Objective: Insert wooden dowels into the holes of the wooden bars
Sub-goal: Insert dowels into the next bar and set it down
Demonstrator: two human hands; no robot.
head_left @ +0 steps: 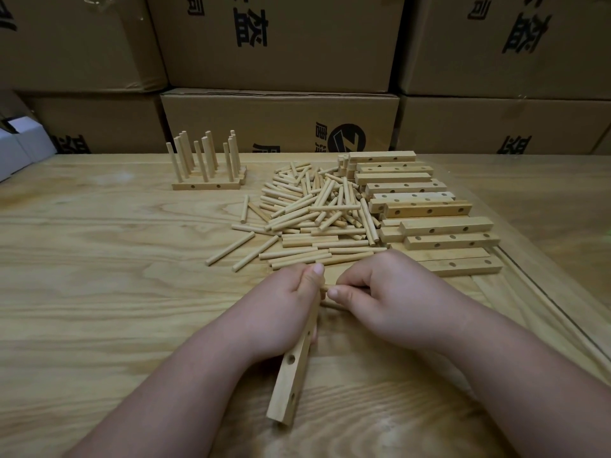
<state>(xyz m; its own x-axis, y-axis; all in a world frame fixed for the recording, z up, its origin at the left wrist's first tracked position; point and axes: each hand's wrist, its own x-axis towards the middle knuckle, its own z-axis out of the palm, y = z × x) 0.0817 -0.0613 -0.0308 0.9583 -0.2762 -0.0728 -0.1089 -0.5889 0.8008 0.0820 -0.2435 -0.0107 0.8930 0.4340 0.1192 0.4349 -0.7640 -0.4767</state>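
Now, head view: I see left hand (291, 302) wrapped round wooden bar (291, 381), bar tilted, low end near me, holes facing up. Right hand (373, 292) pinches wooden dowel (325, 288), tip just beside top of bar, between both thumbs. Second dowel (330, 305) under right fingers. Pile of loose dowels (314, 209) on wooden table (99, 276), mid. Stack of bars (423, 206) on right of pile. Done bars with dowels standing up (206, 160) far left. Cardboard boxes (281, 44) behind.
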